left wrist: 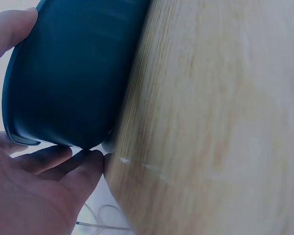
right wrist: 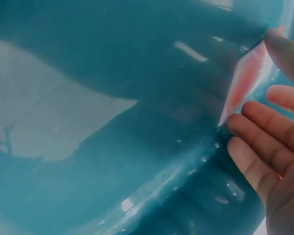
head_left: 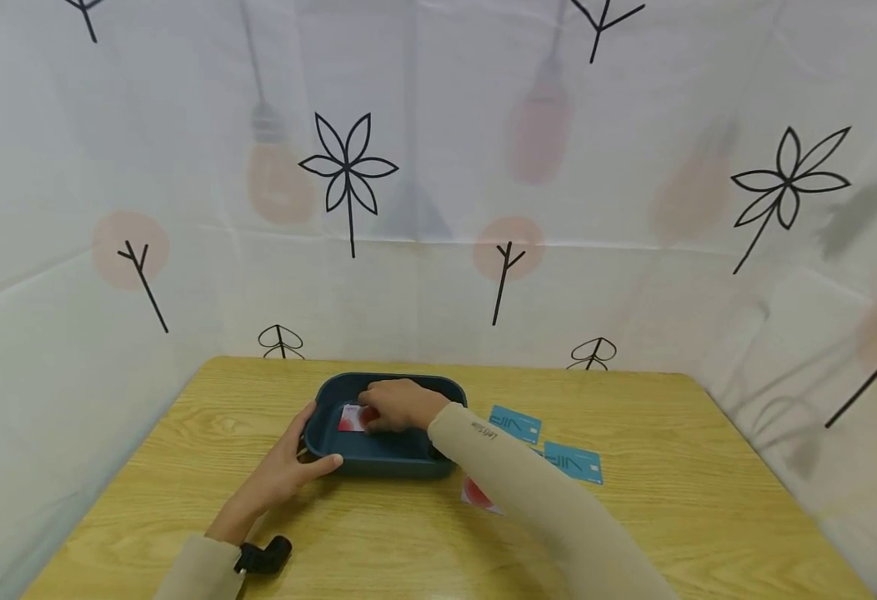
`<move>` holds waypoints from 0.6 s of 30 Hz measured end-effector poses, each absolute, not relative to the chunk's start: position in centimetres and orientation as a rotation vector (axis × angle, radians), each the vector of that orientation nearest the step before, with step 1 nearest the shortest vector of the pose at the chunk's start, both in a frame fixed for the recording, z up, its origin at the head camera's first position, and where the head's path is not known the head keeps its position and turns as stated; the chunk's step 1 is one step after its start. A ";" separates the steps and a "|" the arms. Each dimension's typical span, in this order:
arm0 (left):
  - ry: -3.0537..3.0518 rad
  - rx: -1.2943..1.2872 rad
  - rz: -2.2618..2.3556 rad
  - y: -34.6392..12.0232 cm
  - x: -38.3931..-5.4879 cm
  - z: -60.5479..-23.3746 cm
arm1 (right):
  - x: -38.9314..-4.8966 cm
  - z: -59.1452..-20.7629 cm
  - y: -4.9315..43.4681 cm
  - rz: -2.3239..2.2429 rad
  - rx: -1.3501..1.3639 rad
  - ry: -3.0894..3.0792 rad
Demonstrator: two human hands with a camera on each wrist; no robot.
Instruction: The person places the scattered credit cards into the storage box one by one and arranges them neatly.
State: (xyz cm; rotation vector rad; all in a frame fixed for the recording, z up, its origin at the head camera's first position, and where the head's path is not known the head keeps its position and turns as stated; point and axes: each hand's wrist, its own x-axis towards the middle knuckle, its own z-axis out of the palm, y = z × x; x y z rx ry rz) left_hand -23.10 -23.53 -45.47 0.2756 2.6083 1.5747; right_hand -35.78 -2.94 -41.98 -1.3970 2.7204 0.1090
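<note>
A dark teal plastic bin (head_left: 401,467) stands on the table. My left hand (head_left: 281,471) holds its left end, the thumb at the front rim and the fingers against the end wall. In the left wrist view the fingers (left wrist: 83,171) press low on that wall. Inside the bin, my right hand (head_left: 401,404) holds a white card with a red-pink pattern (head_left: 350,418) near the left end. The right wrist view shows the card (right wrist: 245,81) tilted between thumb and fingers, over the shiny bin floor (right wrist: 152,132).
Right of the bin lie blue VIP cards, one (head_left: 515,423) behind another (head_left: 573,462). A red and white card (head_left: 478,496) lies near the bin's front right corner, partly under the right sleeve (head_left: 536,492). A patterned curtain (head_left: 423,292) hangs behind the wooden table (head_left: 378,542).
</note>
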 end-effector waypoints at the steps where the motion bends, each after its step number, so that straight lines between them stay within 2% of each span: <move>1: 2.612 0.274 1.578 -23.5 -23.1 -45.4 | -35.8 -41.9 -2.9 0.098 -1.394 2.718; 18: 2.602 0.279 1.611 -23.3 -23.1 -45.6 | -35.9 -38.5 -1.0 -0.110 -1.294 2.781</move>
